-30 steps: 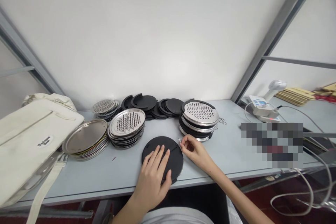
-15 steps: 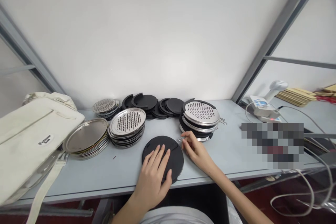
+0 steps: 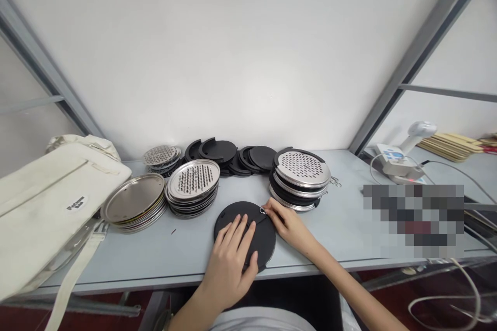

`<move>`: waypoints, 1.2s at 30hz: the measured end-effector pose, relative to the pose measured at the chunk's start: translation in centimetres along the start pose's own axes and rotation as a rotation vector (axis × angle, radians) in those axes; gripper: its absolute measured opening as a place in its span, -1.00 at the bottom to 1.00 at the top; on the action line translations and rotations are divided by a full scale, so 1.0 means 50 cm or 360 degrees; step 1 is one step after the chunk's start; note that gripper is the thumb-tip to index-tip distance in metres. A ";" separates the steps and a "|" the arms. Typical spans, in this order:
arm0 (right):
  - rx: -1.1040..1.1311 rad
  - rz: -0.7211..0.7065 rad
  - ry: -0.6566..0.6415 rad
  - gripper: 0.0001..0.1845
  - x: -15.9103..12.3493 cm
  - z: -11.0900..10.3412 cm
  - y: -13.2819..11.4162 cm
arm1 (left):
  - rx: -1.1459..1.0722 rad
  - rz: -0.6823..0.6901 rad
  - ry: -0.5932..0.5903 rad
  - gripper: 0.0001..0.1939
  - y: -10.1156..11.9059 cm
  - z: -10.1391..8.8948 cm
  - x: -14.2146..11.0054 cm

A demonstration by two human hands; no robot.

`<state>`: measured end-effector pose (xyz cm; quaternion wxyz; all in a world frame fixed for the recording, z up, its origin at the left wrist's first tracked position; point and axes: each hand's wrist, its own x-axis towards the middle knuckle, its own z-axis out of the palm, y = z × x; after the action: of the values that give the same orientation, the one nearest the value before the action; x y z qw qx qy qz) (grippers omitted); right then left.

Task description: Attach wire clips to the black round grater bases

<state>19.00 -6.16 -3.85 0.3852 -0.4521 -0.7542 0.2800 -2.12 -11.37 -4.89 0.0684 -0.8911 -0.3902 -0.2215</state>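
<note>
**Beneath the left hand (image 3: pixel 233 261), a flat, round black disc (image 3: pixel 264 243); at its edge, a small silver-coloured wire loop (image 3: pixel 263 210)**

The disc lies near the front edge of a pale grey-blue tabletop (image 3: pixel 135 261). The left hand rests palm down across its near left part, fingers extended and slightly spread, thumb apart, pressing on it without gripping. Beyond the fingertips, the disc's far side shows, with a thin line across its face. The right hand (image 3: pixel 289 225) is at the far right edge, thumb and forefinger pinched together on the wire loop, which sits over the rim. Whether the loop passes through the disc cannot be told.

Just beyond the right hand stands a stack of round silver graters with black holders (image 3: pixel 303 170). Farther left are a pile of round metal grater plates (image 3: pixel 194 181) and a stack of smooth round metal plates (image 3: pixel 134 199); loose black discs (image 3: pixel 262 158) lie by the wall.

A cream fabric bag (image 3: pixel 42 207) at the far left bears a white oval label (image 3: pixel 76 204) with dark lettering, starting with what looks like F, the rest too blurred to read. A blue-and-white label (image 3: pixel 393 155) on the white scanner base (image 3: pixel 399 166) is illegible.
</note>
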 end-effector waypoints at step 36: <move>-0.0429 -0.0001 0.0041 -0.88 -0.028 0.010 0.006 | 0.0061 -0.0097 0.0165 -0.35 0.021 0.005 0.013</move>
<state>19.14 -7.34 -4.80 0.3308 -0.5030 -0.7801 0.1702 -0.86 -11.58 -4.76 0.0987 -0.8646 -0.4172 -0.2618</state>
